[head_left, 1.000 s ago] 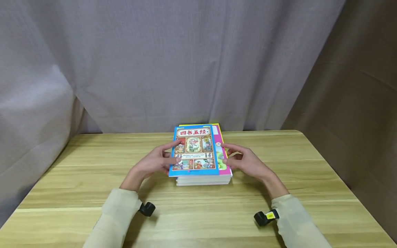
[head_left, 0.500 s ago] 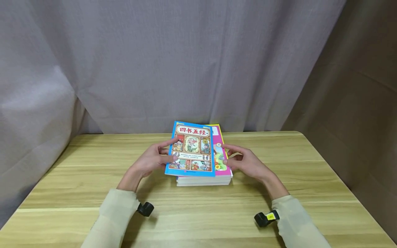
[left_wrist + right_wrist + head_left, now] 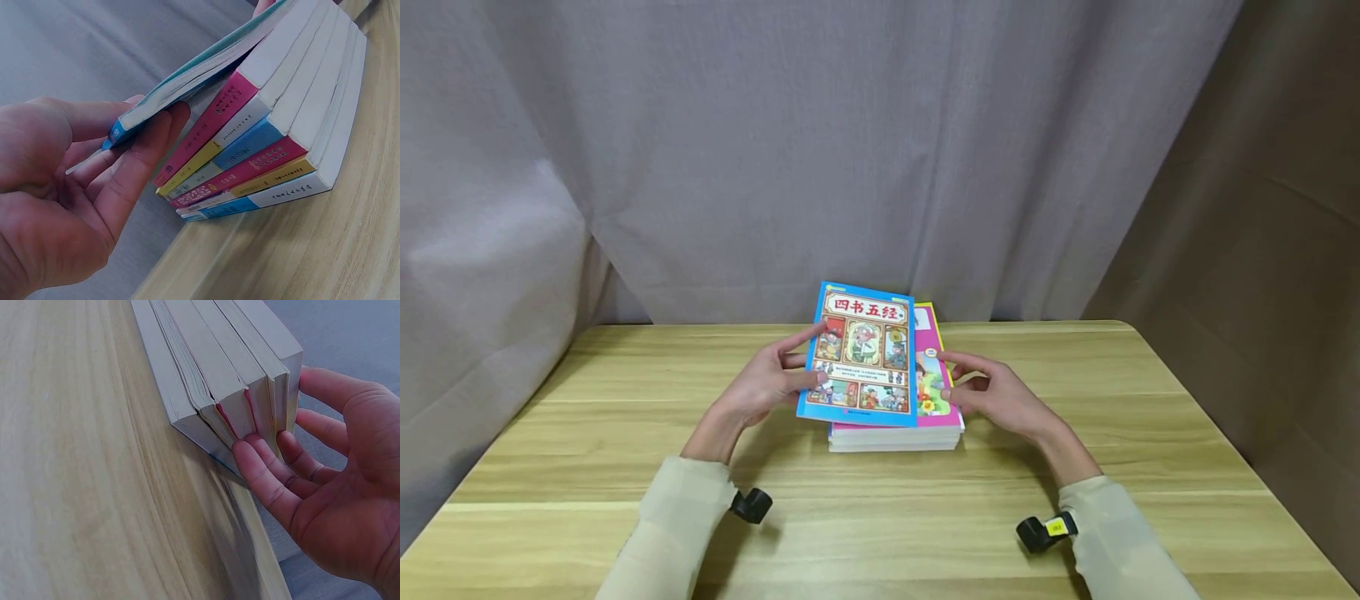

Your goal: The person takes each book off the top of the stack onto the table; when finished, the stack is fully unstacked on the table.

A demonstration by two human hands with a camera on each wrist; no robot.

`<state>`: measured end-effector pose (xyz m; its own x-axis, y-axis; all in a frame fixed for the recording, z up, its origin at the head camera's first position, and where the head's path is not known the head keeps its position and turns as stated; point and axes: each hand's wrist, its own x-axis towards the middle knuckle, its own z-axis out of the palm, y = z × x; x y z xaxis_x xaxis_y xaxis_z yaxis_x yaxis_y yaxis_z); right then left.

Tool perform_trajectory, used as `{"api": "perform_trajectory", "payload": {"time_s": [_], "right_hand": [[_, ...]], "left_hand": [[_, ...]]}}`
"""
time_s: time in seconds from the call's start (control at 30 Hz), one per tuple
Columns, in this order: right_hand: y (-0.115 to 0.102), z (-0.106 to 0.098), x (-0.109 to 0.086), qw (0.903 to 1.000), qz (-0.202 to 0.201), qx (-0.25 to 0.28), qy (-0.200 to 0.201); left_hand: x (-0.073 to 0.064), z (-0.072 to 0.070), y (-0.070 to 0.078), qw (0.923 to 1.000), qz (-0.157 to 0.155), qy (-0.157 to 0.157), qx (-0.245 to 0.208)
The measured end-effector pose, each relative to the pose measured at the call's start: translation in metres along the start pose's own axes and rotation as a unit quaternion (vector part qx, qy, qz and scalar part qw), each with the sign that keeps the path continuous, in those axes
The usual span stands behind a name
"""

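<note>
My left hand (image 3: 765, 385) holds a blue-bordered picture-cover book (image 3: 862, 354) by its left edge, thumb on the cover and fingers underneath. The book is tilted, its spine side raised off the stack of books (image 3: 897, 440), as the left wrist view shows. Under it, a pink book with a yellow edge (image 3: 928, 325) tops the stack; its left part is hidden. My right hand (image 3: 1000, 398) is at the stack's right side, with extended fingertips (image 3: 244, 453) touching the page edges in the right wrist view.
The stack stands near the back of a wood-grain table (image 3: 880, 525). A grey curtain (image 3: 775, 167) hangs just behind the table's rear edge. Black wrist cameras (image 3: 751, 505) sit on both sleeves.
The blue book has been lifted, moved slightly left and tilted, showing more of the pink book below. My left hand moved left and up with it; my right hand stayed nearly still.
</note>
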<state>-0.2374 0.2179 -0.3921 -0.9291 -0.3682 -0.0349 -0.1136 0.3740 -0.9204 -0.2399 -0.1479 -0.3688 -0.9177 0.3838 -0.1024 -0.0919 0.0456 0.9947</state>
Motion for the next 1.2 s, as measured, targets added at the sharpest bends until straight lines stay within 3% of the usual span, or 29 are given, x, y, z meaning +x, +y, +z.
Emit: {"api": "perform_trajectory", "payload": {"time_s": [0.27, 0.93, 1.2], "right_hand": [[-0.001, 0.001, 0.001, 1.0000, 0.000, 0.002, -0.002], [0.001, 0.000, 0.005, 0.9999, 0.000, -0.010, -0.002], [0.003, -0.001, 0.007, 0.9999, -0.002, -0.011, -0.002]], "left_hand": [[0.000, -0.001, 0.001, 0.9997, 0.002, 0.023, -0.005], [0.001, -0.005, 0.007, 0.9983, 0.027, 0.046, -0.022], [-0.007, -0.017, 0.016, 0.9964, 0.061, 0.057, -0.016]]}}
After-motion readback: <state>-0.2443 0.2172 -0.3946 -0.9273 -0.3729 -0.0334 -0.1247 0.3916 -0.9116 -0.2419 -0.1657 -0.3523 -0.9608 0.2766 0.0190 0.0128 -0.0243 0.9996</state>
